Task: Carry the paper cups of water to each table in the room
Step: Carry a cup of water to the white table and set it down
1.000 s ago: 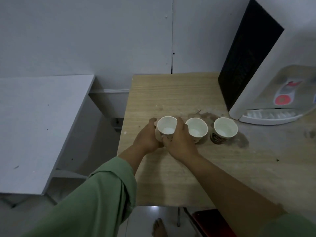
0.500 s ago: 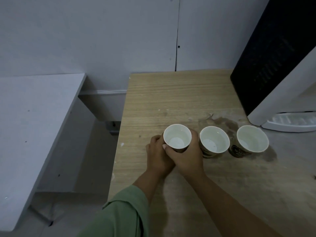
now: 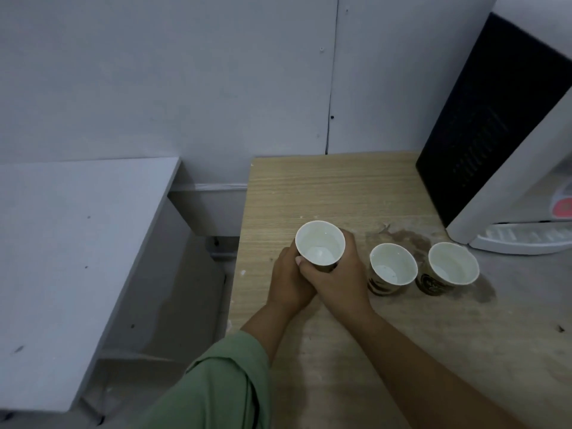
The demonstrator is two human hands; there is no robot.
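Three white paper cups with dark patterned sides are on or over a wooden table (image 3: 309, 187). Both hands wrap the leftmost paper cup (image 3: 320, 243), which holds a little water and sits higher than the others. My left hand (image 3: 288, 280) cups it from the left, and my right hand (image 3: 337, 280) grips it from the right and front. The middle cup (image 3: 393, 267) and the right cup (image 3: 453, 267) stand side by side to the right, untouched.
A white and black water dispenser (image 3: 510, 134) stands at the table's right rear, its drip tray (image 3: 526, 239) close behind the right cup. A wet stain (image 3: 402, 239) lies behind the cups. A white table (image 3: 68, 258) stands to the left across a gap.
Both hands have closed around the leftmost cup and brought it up and left, away from the other two. The camera view has shifted as well.
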